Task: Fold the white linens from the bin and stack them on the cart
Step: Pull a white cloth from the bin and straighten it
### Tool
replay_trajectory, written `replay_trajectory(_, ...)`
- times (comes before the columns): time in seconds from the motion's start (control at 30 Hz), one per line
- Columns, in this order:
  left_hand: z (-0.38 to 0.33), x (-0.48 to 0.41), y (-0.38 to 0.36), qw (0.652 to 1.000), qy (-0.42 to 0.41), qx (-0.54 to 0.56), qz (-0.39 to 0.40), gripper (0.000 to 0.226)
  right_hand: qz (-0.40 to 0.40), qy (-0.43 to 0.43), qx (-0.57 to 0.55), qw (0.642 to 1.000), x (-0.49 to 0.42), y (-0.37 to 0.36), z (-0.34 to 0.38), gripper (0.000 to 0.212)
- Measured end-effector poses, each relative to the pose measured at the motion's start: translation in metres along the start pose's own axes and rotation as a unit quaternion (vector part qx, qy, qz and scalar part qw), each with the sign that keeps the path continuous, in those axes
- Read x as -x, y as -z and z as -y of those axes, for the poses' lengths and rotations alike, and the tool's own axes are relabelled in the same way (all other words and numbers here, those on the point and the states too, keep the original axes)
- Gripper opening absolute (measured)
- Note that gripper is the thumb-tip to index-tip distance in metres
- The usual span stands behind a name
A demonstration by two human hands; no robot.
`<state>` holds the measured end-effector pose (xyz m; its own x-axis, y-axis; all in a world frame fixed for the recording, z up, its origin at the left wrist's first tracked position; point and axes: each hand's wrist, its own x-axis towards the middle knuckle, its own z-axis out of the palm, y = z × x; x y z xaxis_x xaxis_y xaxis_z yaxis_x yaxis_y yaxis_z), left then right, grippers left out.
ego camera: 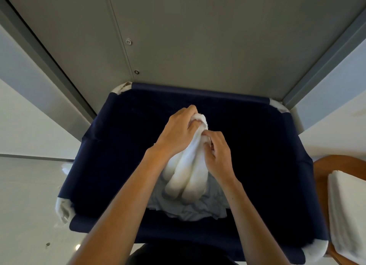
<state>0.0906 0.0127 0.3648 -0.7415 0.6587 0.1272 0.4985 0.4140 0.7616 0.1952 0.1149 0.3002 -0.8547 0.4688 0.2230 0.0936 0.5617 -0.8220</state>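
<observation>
A dark navy fabric bin (111, 165) fills the centre, grey linens (198, 207) lying inside. At three o'clock, a folded stack (346, 215) rests on the wooden cart (324, 165). Over the bin, a bunched white towel (188, 173) hangs, its top gripped by the left hand (176, 134) and pinched by the right hand (217, 156).

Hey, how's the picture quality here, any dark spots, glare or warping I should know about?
Head view: the navy bin interior is nearly black, detail lost; the white towel in both hands looks bright but readable; wide-angle warping bends the wall edges outward; small glare spots on the floor at lower left; hands sharp.
</observation>
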Motion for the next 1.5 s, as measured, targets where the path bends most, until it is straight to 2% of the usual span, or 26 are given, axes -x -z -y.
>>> replay_trajectory(0.2,-0.001,0.001,-0.002,1.000,0.003,-0.008,-0.002,0.014,0.085,-0.093,0.001,0.992,0.006,-0.005,-0.005,0.011)
replay_trajectory(0.37,-0.003,0.003,-0.002,1.000,-0.012,-0.015,-0.020,0.013,0.157,-0.123,0.034,0.979,0.013,-0.016,-0.025,0.018)
replay_trajectory(0.6,-0.004,0.003,0.007,0.993,-0.018,-0.009,-0.115,0.013,0.192,-0.178,0.116,0.958,0.036,-0.047,-0.055,0.015)
replay_trajectory(0.73,0.004,0.004,0.023,0.979,0.028,-0.039,-0.198,0.013,0.203,-0.182,0.171,0.947,0.049,-0.047,-0.064,0.014)
replay_trajectory(0.83,0.013,0.006,0.037,0.957,0.088,-0.034,-0.274,0.007,0.182,-0.192,0.191,0.945,0.050,-0.038,-0.065,0.029)
replay_trajectory(0.93,0.019,0.008,0.044,0.931,0.141,-0.023,-0.337,0.014,0.170,-0.186,0.209,0.945,0.046,-0.033,-0.059,0.034)
replay_trajectory(1.03,0.030,0.014,0.043,0.912,0.194,-0.063,-0.356,0.017,0.129,-0.183,0.168,0.960,0.040,-0.022,-0.053,0.034)
replay_trajectory(1.1,0.037,0.018,0.036,0.916,0.210,-0.132,-0.316,0.027,0.116,-0.146,0.122,0.975,0.033,-0.012,-0.047,0.032)
replay_trajectory(1.17,0.035,0.022,0.023,0.944,0.174,-0.177,-0.218,0.039,0.116,-0.099,0.094,0.984,0.024,-0.004,-0.036,0.025)
replay_trajectory(1.23,0.026,0.026,0.004,0.987,0.090,-0.124,-0.045,0.049,0.125,-0.072,0.067,0.987,0.014,-0.001,-0.023,0.020)
replay_trajectory(1.27,0.021,0.028,-0.006,0.993,0.066,-0.075,0.068,0.055,0.134,-0.065,0.053,0.987,0.010,-0.001,-0.017,0.018)
replay_trajectory(1.3,0.018,0.030,-0.015,0.984,0.056,-0.044,0.164,0.061,0.143,-0.065,0.042,0.987,0.007,-0.001,-0.011,0.015)
replay_trajectory(1.33,0.018,0.030,-0.022,0.973,0.057,-0.034,0.220,0.063,0.147,-0.068,0.030,0.986,0.006,0.000,-0.007,0.011)
replay_trajectory(1.4,0.021,0.028,-0.030,0.972,0.060,-0.037,0.224,0.050,0.133,-0.061,0.006,0.989,0.005,0.004,-0.001,0.011)
replay_trajectory(1.5,0.023,0.021,-0.030,0.979,0.047,-0.068,0.188,0.023,0.115,-0.036,-0.028,0.992,0.007,0.016,0.004,0.033)
